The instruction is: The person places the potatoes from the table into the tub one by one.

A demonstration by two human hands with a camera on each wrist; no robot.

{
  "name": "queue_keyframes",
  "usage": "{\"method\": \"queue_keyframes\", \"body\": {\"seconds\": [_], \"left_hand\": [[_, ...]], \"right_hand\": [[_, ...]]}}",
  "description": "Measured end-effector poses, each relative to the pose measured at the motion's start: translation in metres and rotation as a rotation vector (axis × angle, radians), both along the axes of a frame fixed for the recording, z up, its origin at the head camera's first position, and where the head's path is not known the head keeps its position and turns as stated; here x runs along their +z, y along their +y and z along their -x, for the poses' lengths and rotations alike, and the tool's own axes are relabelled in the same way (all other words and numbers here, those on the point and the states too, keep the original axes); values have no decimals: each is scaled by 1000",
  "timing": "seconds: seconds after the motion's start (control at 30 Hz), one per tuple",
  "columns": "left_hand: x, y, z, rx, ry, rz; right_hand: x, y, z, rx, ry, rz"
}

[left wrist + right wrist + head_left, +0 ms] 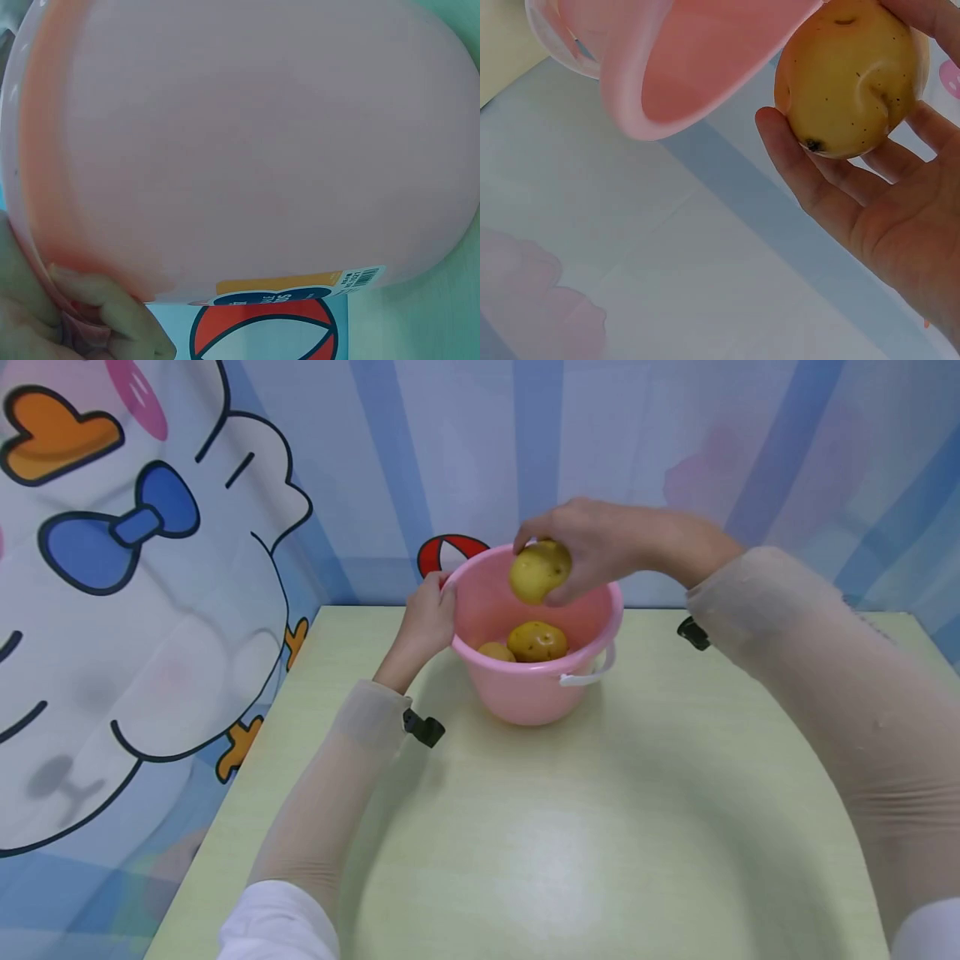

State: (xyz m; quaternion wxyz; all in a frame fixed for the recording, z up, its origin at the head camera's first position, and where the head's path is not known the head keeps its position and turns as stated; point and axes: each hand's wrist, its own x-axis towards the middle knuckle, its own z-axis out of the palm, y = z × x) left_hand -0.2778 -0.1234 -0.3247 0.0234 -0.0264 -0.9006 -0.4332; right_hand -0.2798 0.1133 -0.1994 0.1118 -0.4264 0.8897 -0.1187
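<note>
A pink bucket (517,693) stands upright near the back of the table, its white handle (588,675) hanging at the front right. My left hand (430,620) grips its rim on the left side; in the left wrist view thumb and fingers (101,300) pinch the rim. Over the bucket's opening, my right hand (600,547) holds a yellow potato (538,572) between thumb and fingers. The right wrist view shows the potato (851,82) with dark specks and a dent. Inside the bucket lie another potato (537,642) and a paler rounded one (497,651), partly hidden by the rim.
The pale table (480,827) reaches back to a blue-striped wall cloth (465,452) right behind the bucket. A cartoon-printed cloth (172,635) runs along the left edge. Small black wrist devices (424,728) sit on both sleeves. A label (300,289) is on the bucket's outer side.
</note>
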Motion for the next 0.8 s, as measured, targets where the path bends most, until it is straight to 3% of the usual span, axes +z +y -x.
{"method": "queue_keyframes", "body": {"seconds": [0.47,0.8], "left_hand": [[0,-1,0,-10,9,2],[-1,-2,0,-11,23,-4]], "right_hand": [[5,-3,-6,-40,21,27],[-4,1,-5,-46,-21,10]]}}
